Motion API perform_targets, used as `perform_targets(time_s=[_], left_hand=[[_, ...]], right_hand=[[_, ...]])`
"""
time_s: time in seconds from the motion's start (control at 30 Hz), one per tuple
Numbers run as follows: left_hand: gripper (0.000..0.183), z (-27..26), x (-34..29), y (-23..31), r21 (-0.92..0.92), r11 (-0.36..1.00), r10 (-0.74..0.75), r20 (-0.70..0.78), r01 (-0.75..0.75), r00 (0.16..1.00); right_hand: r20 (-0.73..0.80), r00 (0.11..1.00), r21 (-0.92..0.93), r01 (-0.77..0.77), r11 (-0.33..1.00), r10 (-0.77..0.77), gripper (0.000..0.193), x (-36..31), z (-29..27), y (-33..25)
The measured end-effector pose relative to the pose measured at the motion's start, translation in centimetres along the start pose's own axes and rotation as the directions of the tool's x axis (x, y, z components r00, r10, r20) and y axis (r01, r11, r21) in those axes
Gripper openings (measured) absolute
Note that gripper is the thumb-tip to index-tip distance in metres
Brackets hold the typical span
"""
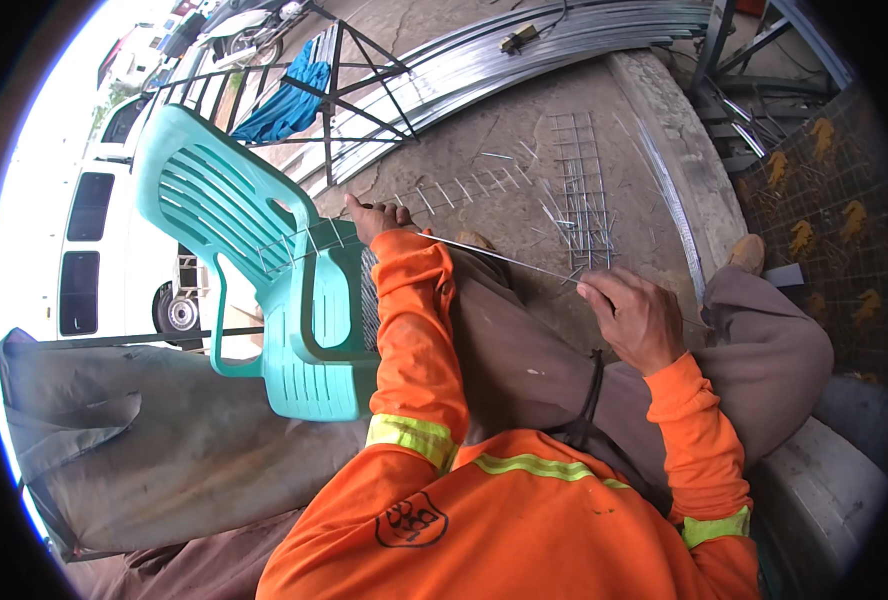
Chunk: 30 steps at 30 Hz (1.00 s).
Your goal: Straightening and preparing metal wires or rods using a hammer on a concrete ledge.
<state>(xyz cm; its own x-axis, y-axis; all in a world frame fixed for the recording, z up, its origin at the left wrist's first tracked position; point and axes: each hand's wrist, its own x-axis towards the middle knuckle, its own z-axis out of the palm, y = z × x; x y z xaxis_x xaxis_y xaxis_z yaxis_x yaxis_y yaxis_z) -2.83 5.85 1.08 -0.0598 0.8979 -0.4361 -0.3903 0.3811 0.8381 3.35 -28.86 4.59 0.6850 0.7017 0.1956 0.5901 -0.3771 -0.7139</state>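
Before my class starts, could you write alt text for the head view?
A person holds a thin metal rod in the fingers of the right hand; the left hand is at a ladder-like wire strip, near a green plastic chair. Wire mesh lies on the ground beyond.

How the rod (504, 257) sits in the right hand (636, 315) cannot be told, because the fingers hide this. The left hand (377, 219) covers part of the wire ladder (464, 190). Many wire bits (497, 155) on the floor (604, 90) are too small for counting. The chair (314, 390) hides part of the van (132, 275).
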Motion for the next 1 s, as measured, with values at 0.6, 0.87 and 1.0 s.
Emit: perform_targets(time_s=[0.6,0.87,1.0], left_hand=[[0.078,-0.2,-0.6,0.2,0.259,0.960,0.168,-0.219,-0.109,0.961],[0.057,-1.0,3.0,-0.8,0.048,0.999,0.019,-0.041,-0.017,0.999],[0.058,-1.3,4.3,-1.3,-0.072,0.996,0.065,0.049,-0.061,0.997]], right_hand=[[0.171,0.957,0.135,-0.257,0.957,0.233,0.022,-1.4,1.8,-1.0],[0.248,0.930,0.133,-0.311,0.941,0.272,0.024,-0.3,0.7,-0.2],[0.179,0.957,0.015,-0.233,0.972,0.227,0.031,0.5,-1.8,1.4]])
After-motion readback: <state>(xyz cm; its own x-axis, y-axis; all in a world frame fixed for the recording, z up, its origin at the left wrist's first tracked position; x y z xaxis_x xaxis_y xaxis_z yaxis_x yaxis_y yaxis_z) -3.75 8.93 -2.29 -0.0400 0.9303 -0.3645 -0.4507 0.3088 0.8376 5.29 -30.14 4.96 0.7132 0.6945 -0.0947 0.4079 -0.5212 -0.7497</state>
